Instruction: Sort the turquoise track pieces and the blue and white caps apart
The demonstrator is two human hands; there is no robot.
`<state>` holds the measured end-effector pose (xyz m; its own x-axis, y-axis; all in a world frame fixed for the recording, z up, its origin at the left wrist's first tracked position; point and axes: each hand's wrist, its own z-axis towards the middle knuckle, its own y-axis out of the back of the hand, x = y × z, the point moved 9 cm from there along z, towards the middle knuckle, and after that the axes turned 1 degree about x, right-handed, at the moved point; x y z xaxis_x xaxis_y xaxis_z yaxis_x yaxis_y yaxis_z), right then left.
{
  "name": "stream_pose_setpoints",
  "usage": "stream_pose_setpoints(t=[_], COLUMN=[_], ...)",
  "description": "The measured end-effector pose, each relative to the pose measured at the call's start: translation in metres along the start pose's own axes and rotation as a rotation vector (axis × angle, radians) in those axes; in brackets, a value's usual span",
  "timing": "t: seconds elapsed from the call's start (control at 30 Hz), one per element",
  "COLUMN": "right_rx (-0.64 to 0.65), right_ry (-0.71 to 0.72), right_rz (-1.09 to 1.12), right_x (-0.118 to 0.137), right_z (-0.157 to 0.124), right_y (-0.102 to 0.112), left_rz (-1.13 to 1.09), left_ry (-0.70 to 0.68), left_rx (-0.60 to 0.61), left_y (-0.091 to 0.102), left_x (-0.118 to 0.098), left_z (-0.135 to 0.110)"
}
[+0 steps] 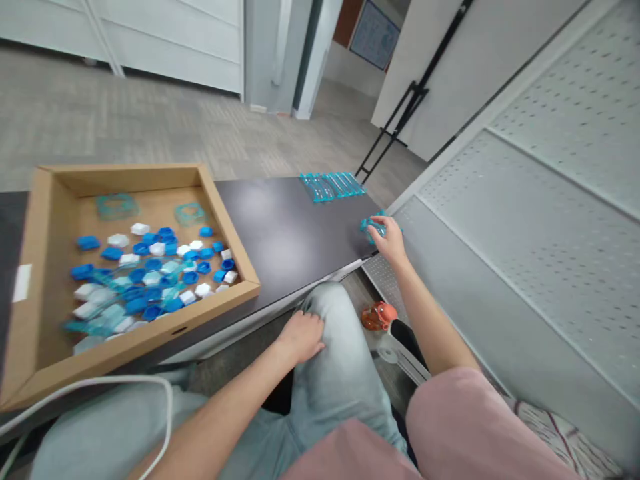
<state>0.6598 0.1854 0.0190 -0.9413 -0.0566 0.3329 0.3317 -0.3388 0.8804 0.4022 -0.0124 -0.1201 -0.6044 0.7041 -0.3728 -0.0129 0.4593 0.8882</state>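
Observation:
My right hand (pixel 391 241) is at the far right end of the dark table, thumb and fingers closed round a translucent teal plastic piece (pixel 369 225). The fingers cover part of this piece, so its full shape is hidden. My left hand (pixel 303 335) lies on my jeans at the thigh, fingers laid flat with nothing in them. Near the back edge of the table, left of my right hand, is a row of several slim translucent teal plastic pieces (pixel 332 187) lying side by side.
A cardboard tray (pixel 231 237) on the left holds blue and white hexagonal pieces and teal see-through parts. The dark table (pixel 283 233) ends beside a perforated grey panel (pixel 540 200). A white cable (pixel 125 379) crosses the lower left. An orange bottle-like object (pixel 379 316) is below the table.

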Motion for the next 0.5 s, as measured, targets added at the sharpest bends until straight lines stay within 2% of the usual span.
stream_pose_setpoints(t=[0.1, 0.23, 0.33, 0.5], right_rx=[0.035, 0.137, 0.163, 0.162], right_ry=[-0.164, -0.286, -0.273, -0.159], right_rz=[-0.088, -0.166, -0.170, -0.107], right_x=[-0.046, -0.067, -0.058, -0.022], right_z=[-0.010, -0.019, -0.025, -0.029], right_y=[0.003, -0.016, -0.032, -0.048], left_rz=[-0.035, -0.024, -0.013, -0.010], left_ry=[-0.014, -0.023, -0.018, -0.016], left_rx=[-0.019, 0.022, 0.036, 0.035], left_y=[-0.005, -0.010, -0.010, -0.008], left_x=[0.002, 0.002, 0.003, 0.004], left_z=[0.003, 0.006, 0.006, 0.006])
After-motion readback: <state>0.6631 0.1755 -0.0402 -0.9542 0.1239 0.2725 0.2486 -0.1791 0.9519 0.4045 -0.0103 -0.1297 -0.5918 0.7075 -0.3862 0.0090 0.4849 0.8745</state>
